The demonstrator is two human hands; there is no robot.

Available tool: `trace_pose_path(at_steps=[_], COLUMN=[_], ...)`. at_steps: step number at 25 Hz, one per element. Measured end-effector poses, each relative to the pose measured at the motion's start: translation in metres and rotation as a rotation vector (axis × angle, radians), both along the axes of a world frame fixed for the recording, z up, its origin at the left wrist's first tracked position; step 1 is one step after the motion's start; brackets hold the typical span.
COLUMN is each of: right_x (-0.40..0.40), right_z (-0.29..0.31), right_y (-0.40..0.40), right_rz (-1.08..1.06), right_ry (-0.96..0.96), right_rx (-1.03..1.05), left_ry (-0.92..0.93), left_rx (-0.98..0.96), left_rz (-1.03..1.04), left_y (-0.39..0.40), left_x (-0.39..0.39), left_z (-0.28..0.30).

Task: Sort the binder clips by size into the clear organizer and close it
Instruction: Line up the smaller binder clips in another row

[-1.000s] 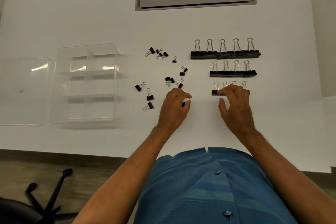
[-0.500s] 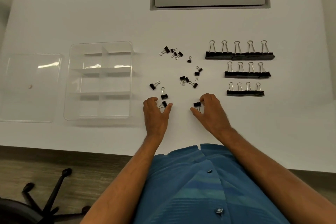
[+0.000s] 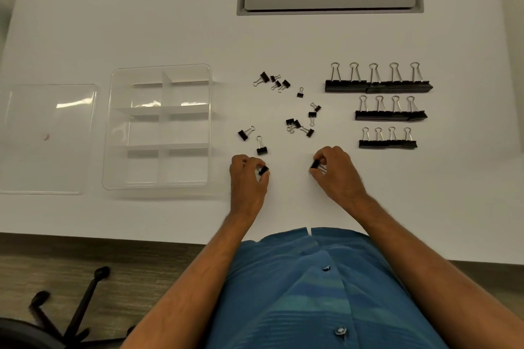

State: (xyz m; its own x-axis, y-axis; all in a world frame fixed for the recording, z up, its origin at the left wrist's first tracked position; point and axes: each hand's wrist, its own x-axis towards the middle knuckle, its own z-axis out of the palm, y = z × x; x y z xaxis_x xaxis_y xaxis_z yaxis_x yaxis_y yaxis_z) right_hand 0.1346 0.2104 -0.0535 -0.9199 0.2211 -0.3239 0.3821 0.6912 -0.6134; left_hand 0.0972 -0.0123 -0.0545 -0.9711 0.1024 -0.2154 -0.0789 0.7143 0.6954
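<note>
On the white worktop [image 3: 141,22] the clear organizer [image 3: 160,126] lies open to the left of both our hands, long axis running away from us, six compartments in two columns, none holding a clip yet. Its lid [image 3: 46,137] lies flat just beside it, farther left. So the coming carry goes leftward, and we judge our left hand [image 3: 246,178] the nearer one.

Counting downward by size: five large clips [image 3: 378,85] in the far row, four medium clips [image 3: 391,115] below, four smaller clips [image 3: 388,143] nearest. The loose small clips [image 3: 300,122] between organizer and rows number about fourteen; one knot of them is hard to separate.

Our left fingers [image 3: 262,163] pinch one small clip [image 3: 263,170]. Our right hand [image 3: 336,171] pinches another clip [image 3: 314,164].
</note>
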Motion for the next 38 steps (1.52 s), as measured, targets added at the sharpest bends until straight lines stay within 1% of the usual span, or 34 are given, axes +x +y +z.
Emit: trace_pose_path(at_steps=[2,5,7,9,11,15,17,20,25,31,34,38], right_x=[0.007,0.023,0.036,0.048,0.058,0.075,0.08,0.081,0.084,0.076,0.069,0.063], right_z=[0.002,0.005,0.008,0.009,0.009,0.009,0.007,0.002,0.004,-0.007,-0.009,-0.007], right_y=[0.004,0.011,0.021,0.034,0.05,0.088,0.105,0.125,0.135,0.139,0.139,0.139], right_rz=[0.051,0.118,0.123,0.13,0.141,0.16,0.165,0.165,0.123,0.052,0.062,0.114], right_ry=[0.017,0.082,0.112,0.102,0.079,0.067,0.08,0.089,0.13,0.149,0.16,0.206], right_rx=[-0.013,0.073,0.108,0.108,0.136,0.206,0.231,0.24,0.115,-0.021,-0.054,-0.054], left_ry=[-0.003,0.001,-0.004,-0.026,-0.032,0.01,0.039,0.082,0.094,0.057,0.033,0.028], left_rx=[-0.019,-0.028,0.006,0.049,0.052,-0.025,-0.053,-0.074,-0.101,-0.093,-0.089,-0.115], left_rz=[-0.064,-0.171,-0.276,-0.366,-0.432,-0.58,-0.613,-0.624,-0.606,-0.485,-0.425,-0.397], left_y=[-0.002,0.0,0.009,0.025,0.046,0.097,0.122,0.151,0.178,0.191,0.196,0.201], left_x=[0.004,0.009,0.01,0.011,0.012,0.015,0.017,0.021,0.027,0.03,0.03,0.03], left_z=[-0.001,-0.003,-0.001,0.0,-0.002,-0.006,-0.004,-0.004,-0.012,-0.014,-0.012,-0.012])
